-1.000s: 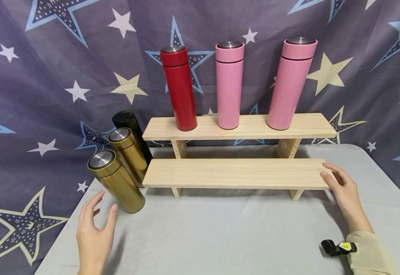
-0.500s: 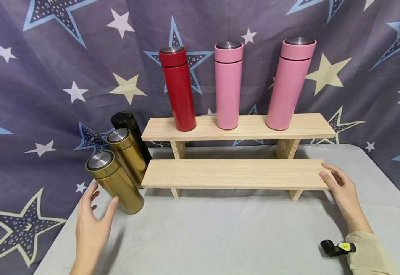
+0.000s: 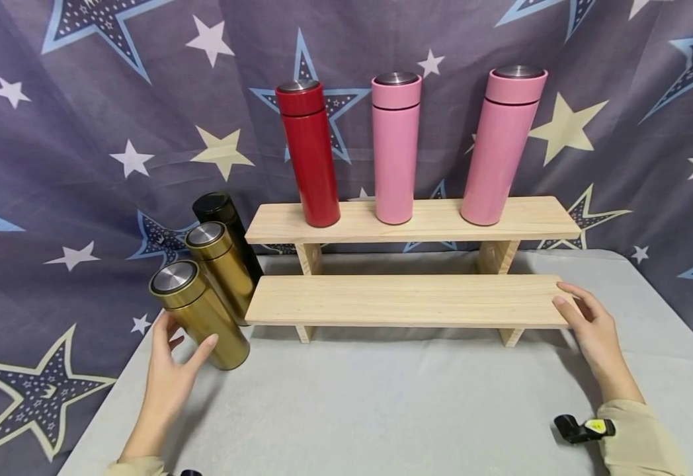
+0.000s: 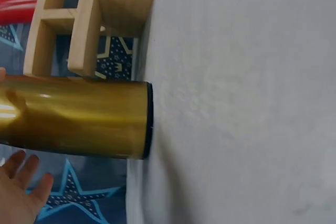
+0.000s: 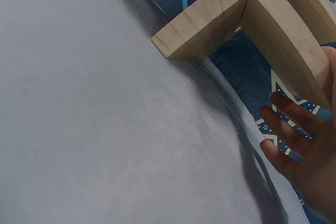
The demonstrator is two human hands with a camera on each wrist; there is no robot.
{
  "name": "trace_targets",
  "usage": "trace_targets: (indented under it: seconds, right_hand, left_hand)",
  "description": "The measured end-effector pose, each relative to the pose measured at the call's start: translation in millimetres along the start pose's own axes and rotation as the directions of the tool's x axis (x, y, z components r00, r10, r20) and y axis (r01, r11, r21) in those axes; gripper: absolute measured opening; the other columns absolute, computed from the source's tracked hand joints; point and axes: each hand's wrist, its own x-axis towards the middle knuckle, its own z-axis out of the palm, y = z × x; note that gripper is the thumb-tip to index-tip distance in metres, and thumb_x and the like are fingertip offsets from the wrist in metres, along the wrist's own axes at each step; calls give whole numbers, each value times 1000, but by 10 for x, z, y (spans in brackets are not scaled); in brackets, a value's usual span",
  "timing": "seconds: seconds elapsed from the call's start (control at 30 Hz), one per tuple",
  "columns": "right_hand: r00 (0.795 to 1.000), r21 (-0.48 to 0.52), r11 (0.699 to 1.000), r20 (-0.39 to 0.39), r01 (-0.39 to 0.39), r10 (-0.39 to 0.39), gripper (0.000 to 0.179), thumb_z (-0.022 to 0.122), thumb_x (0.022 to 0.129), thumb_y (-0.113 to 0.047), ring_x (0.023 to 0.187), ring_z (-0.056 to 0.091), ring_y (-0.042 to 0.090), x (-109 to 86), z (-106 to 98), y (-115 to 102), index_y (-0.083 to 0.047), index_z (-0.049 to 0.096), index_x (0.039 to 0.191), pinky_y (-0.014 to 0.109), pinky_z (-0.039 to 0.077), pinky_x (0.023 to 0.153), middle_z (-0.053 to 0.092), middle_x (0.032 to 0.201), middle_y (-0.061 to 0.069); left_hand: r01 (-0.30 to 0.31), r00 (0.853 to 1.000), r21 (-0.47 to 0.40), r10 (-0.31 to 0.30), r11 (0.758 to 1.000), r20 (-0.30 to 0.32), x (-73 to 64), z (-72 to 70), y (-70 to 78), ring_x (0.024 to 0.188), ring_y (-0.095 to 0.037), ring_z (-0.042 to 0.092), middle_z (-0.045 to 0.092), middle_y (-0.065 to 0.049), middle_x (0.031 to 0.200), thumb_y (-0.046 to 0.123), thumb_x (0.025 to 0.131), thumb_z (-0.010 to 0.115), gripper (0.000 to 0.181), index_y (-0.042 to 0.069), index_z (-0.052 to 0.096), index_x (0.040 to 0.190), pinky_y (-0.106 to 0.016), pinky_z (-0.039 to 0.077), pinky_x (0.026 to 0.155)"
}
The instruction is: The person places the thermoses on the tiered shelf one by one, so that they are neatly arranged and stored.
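My left hand (image 3: 170, 373) is at the near gold thermos bottle (image 3: 209, 324), its thumb in front and its fingers on the left side. In the left wrist view the gold body lies between a fingertip at the frame edge and several spread fingers (image 4: 23, 182), which stand apart from it. Across the table, my right hand (image 3: 599, 330) rests thumb and forefinger on the right end of the lower wooden shelf (image 3: 406, 301). The right wrist view shows its other fingers (image 5: 289, 129) loosely extended beside the shelf's end, touching nothing.
Behind the near bottle stand a second gold bottle (image 3: 224, 271) and a black bottle (image 3: 221, 215). A red bottle (image 3: 311, 158) and two pink bottles (image 3: 397, 158) stand on the upper shelf (image 3: 430, 221). A starry cloth (image 3: 162, 86) hangs behind the grey-covered table (image 3: 382, 403).
My left hand has moved forward and to the right, up to the near gold bottle, its thumb coming in front of it. The right hand and the bottles stay where they were.
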Motion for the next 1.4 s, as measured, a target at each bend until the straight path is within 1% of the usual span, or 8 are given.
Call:
trace_targets:
  seconds: [0.2, 0.3, 0.43, 0.57, 0.67, 0.9, 1.17, 1.4]
  right_hand:
    - [1000, -3, 1000, -1, -4, 4, 47, 60, 99, -40, 108, 46, -8, -1, 4, -4, -28, 54, 143, 1, 38, 81, 50, 139, -7]
    - [1000, -14, 1000, 9, -14, 14, 48, 59, 99, -40, 115, 45, -5, -1, -1, -3, -29, 52, 145, 3, 37, 86, 46, 146, -2]
    - [999, -26, 999, 25, -33, 34, 49, 57, 99, -42, 128, 40, 2, -3, -11, -4, -31, 49, 147, 9, 34, 98, 37, 156, 7]
    - [999, -23, 999, 28, -41, 42, 50, 56, 100, -42, 131, 39, 5, -2, -10, -7, -31, 49, 147, 13, 33, 103, 35, 157, 9]
    - [999, -22, 999, 24, -36, 37, 49, 56, 100, -42, 128, 40, 3, -1, -9, -8, -31, 49, 147, 10, 34, 99, 38, 155, 6]
    - [1000, -10, 1000, 18, -8, 8, 48, 58, 99, -40, 114, 44, -6, -3, -13, 7, -30, 51, 146, 1, 37, 82, 46, 144, -4]
    - [1000, -9, 1000, 15, -14, 14, 47, 58, 99, -40, 117, 44, -5, -8, -12, -2, -31, 52, 145, 1, 37, 83, 45, 146, -3]
    - [1000, 12, 1000, 14, 0, 0, 46, 60, 99, -38, 104, 46, -9, -7, -9, 5, -30, 53, 144, 2, 39, 79, 50, 134, -12]
  left_hand:
    - [1, 1000, -81, 0, 997, 15, 96, 10, -119, 119, -5, 43, 42, 3, 136, -2, 82, 76, 84, 11, 31, 152, -14, 38, 94]
    - [5, 1000, -111, -2, 994, 29, 126, 8, -152, 116, -7, 45, 43, 4, 134, -5, 80, 78, 91, 15, 28, 153, -13, 39, 93]
    - [8, 999, -130, -2, 991, 45, 147, 16, -185, 112, -8, 49, 42, 4, 131, -9, 75, 80, 100, 20, 24, 153, -12, 41, 93]
    - [6, 999, -150, 2, 989, 52, 169, 34, -217, 109, -8, 51, 41, 5, 129, -11, 73, 81, 103, 21, 23, 152, -12, 42, 91]
    - [13, 998, -151, -4, 988, 63, 183, 46, -234, 110, -7, 51, 42, 5, 127, -10, 73, 81, 101, 20, 23, 151, -12, 43, 90]
    - [43, 996, -111, -33, 993, 89, 191, 62, -247, 109, -6, 51, 48, 4, 121, -3, 76, 82, 93, 18, 25, 146, -10, 43, 86]
    - [54, 997, -131, -47, 990, 60, 191, 68, -226, 104, -9, 54, 51, 3, 118, -4, 75, 83, 89, 18, 29, 142, -11, 45, 81]
    - [74, 997, -144, -67, 987, 49, 183, 66, -193, 104, -9, 55, 52, 3, 118, -4, 74, 84, 91, 18, 30, 143, -11, 46, 82]
